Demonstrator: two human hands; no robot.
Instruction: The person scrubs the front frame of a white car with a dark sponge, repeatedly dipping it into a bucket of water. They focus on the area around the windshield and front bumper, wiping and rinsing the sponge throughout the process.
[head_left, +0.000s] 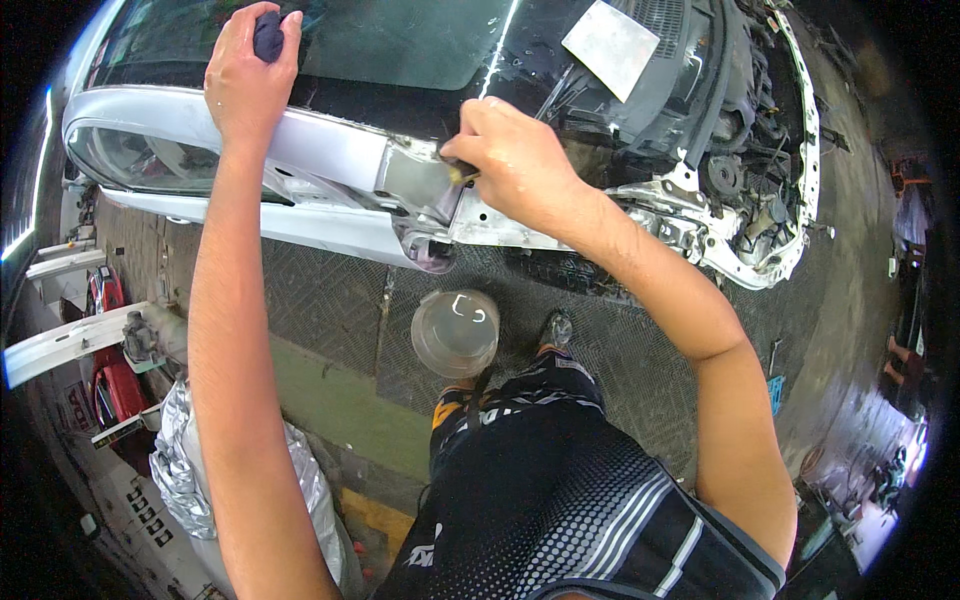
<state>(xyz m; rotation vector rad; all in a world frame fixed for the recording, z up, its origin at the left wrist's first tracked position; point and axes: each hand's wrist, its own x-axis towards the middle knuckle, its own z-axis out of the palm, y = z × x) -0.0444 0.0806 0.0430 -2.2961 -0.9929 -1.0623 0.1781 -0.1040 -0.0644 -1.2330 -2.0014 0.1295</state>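
Observation:
My left hand (245, 95) is closed around a dark navy lump (268, 38), soft-looking like a wad of cloth or a sponge. It hovers over or rests on the roof side of a silver car, near the wet dark windshield (400, 45); contact cannot be made out. My right hand (520, 160) is closed at the lower corner of the windshield pillar, beside a bare grey metal patch (415, 180). Its fingers pinch something small with a yellowish bit showing, mostly hidden. Water drops glisten on both hands.
A translucent bucket (455, 335) of cloudy liquid stands on the textured floor by my feet. The stripped engine bay (740, 170) lies to the right. A pale square plate (610, 48) rests near the windshield base. Silver sheeting (185, 460) is at lower left.

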